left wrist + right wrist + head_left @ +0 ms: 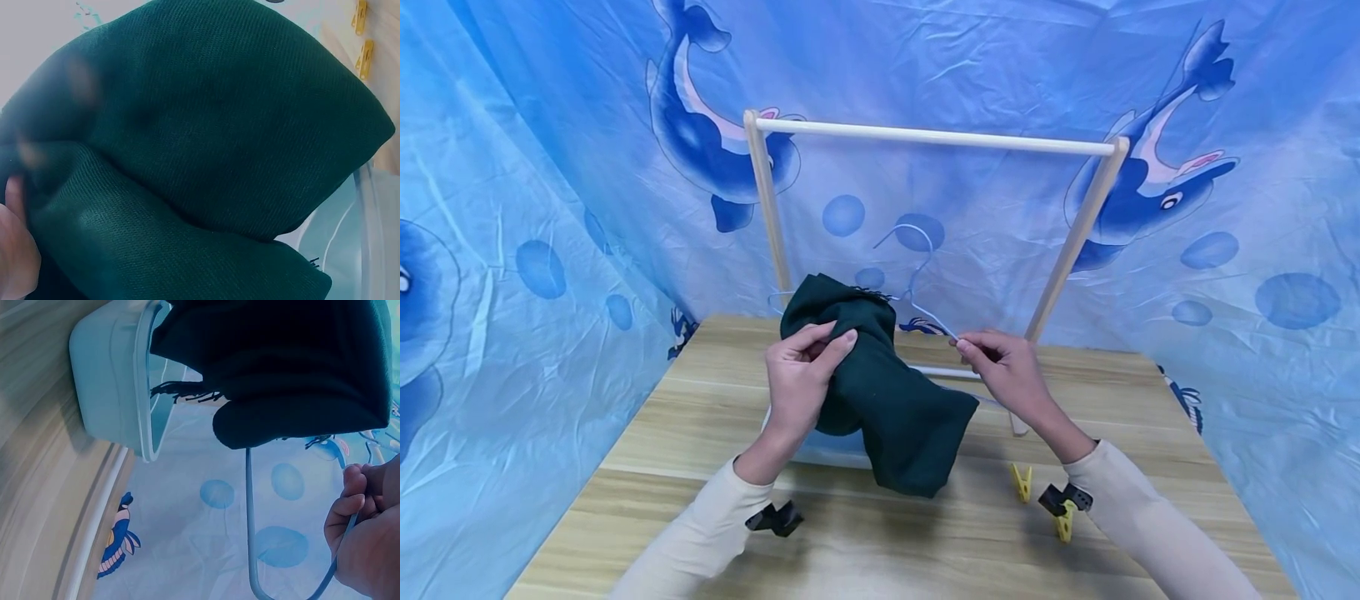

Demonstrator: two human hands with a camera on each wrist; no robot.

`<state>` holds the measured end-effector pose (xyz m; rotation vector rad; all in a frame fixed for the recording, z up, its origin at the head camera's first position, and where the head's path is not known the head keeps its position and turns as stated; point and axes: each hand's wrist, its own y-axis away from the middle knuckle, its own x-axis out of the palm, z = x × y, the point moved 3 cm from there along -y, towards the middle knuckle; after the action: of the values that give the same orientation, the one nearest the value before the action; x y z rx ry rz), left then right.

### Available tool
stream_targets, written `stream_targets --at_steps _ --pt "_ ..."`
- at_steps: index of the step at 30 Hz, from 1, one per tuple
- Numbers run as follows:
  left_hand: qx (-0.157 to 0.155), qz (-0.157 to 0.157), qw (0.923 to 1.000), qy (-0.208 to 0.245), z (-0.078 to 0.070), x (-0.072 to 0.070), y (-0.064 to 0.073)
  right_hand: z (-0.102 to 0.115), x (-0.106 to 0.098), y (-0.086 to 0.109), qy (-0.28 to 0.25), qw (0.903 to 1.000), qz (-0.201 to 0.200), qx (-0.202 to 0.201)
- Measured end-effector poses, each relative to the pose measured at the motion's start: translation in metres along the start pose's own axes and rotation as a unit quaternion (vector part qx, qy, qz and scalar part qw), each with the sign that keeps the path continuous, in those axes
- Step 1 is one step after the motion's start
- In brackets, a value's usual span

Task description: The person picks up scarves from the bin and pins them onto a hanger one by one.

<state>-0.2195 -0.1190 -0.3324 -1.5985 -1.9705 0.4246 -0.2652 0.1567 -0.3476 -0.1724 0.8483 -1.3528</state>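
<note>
A dark green fringed scarf (898,400) hangs in folds over a thin light-blue wire hanger (936,319). My left hand (797,375) pinches the cloth between thumb and fingers near its upper part. With its thumb and curled fingers, my right hand (1011,375) grips the hanger's right shoulder, and the hook points up. In the right wrist view, the hanger's straight bar (250,512) runs into the scarf's folds (300,369), which hide part of it. Mostly green cloth (206,112) fills the left wrist view, with part of the left hand at its edge.
Behind the scarf stands a wooden rack with a white top bar (932,137). A light-blue plastic bin (106,375) sits on the wooden table (700,433), below the scarf. Two yellow clothespins (1022,483) lie near my right forearm. Blue dolphin-printed curtains (1000,67) surround the table.
</note>
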Motion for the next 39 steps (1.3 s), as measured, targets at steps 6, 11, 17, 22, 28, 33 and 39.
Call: stream_targets --at_steps 6,11,17,22,28,33,39 --pt "-0.011 0.002 0.9999 0.005 0.004 0.002 -0.001 0.004 -0.001 0.001 -0.007 0.9999 0.004 -0.014" --pt "-0.031 0.002 0.9994 -0.015 0.007 0.002 -0.002 0.008 -0.001 0.002 -0.004 0.9998 0.007 -0.02" --pt "-0.043 0.012 0.9988 -0.022 0.013 -0.001 -0.004 0.012 -0.004 0.0 -0.024 0.9994 0.004 -0.027" --pt "-0.038 0.008 0.999 -0.023 0.014 -0.003 -0.005 0.011 -0.005 -0.002 -0.023 0.9994 0.014 -0.023" --pt "-0.02 0.005 0.9996 -0.02 0.009 -0.002 -0.003 0.003 -0.005 -0.001 -0.007 0.9996 0.019 -0.018" --pt "-0.011 -0.004 0.9999 -0.004 0.007 0.001 -0.001 -0.001 -0.002 -0.001 -0.006 0.9992 0.024 -0.03" --pt "-0.045 -0.017 0.9988 0.013 0.015 0.006 -0.003 0.004 0.001 0.002 -0.024 0.9972 0.041 -0.058"
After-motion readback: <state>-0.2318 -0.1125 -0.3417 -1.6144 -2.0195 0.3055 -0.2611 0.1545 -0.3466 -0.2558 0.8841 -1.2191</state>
